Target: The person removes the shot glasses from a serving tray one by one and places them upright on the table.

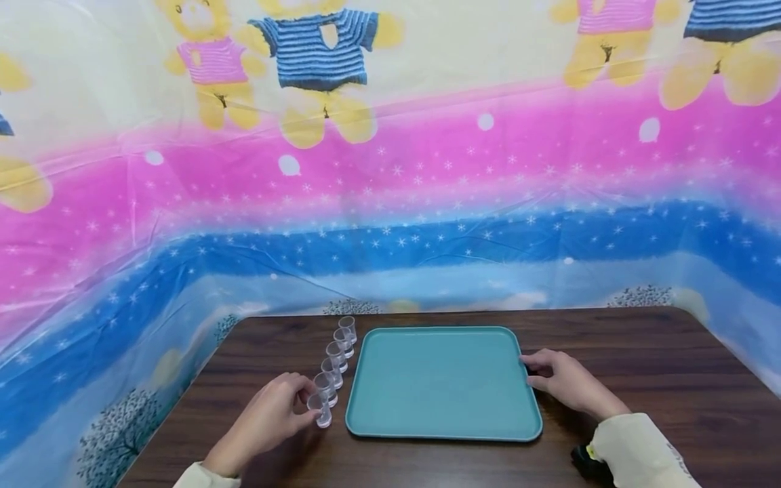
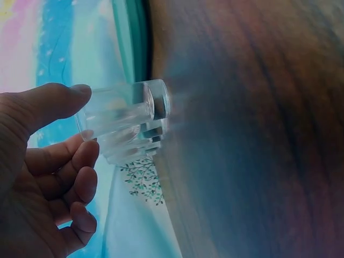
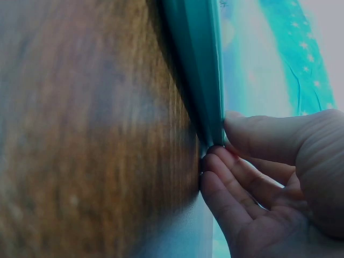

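Note:
A row of several small clear plastic cups [image 1: 333, 369] stands on the table, left of a teal tray [image 1: 442, 383]. My left hand [image 1: 268, 413] pinches the nearest cup [image 1: 322, 413] by its rim, thumb on one side and a fingertip on the other. In the left wrist view this cup [image 2: 123, 107] stands upright on the table, overlapping the cups behind it. At the tray's right edge, my right hand [image 1: 564, 379] grips the rim. The right wrist view has the thumb on the tray's rim [image 3: 207, 80] and fingertips low against its underside; the index finger is partly hidden.
The dark wood-grain table [image 1: 641, 379] bears the tray and cups. A black object with a yellow-green patch [image 1: 588, 461] shows by the right sleeve. Behind the table hangs a printed cloth [image 1: 427, 190] with bears and snowflakes.

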Motion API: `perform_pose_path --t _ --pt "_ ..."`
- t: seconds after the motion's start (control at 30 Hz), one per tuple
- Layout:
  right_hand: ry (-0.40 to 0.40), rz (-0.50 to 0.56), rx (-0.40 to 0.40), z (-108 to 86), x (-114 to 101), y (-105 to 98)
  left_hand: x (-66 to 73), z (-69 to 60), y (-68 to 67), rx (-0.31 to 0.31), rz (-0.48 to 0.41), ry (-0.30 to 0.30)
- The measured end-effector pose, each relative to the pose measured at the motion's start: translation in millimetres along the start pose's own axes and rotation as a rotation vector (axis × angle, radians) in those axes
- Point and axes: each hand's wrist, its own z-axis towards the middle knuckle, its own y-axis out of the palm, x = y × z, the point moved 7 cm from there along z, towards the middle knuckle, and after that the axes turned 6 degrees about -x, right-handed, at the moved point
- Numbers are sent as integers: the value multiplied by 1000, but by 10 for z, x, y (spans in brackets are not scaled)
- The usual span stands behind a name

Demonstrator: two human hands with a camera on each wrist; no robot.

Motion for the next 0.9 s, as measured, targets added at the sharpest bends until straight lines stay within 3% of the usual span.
perform_pose_path --t 0.23,0.37,0.47,0.53,0.63,0.7,0.83,0.9 --pt "1 -3 -1 23 5 38 -52 -18 24 -12 -8 -27" --pt "1 4 -6 52 -23 74 -93 -52 -19 -7 -13 -82" --pt "-1 11 -14 68 -29 90 -68 -59 -61 38 -22 -100" --pt "1 17 -18 78 -18 93 15 -13 -79 102 -19 -70" --pt "16 37 -30 75 34 96 254 157 -32 196 1 24" --pt "26 53 -39 69 72 90 469 339 53 219 17 91" --pt "16 14 -36 112 2 51 819 844 345 154 64 141" --pt "-8 -42 2 198 -130 43 916 1114 494 111 104 113"
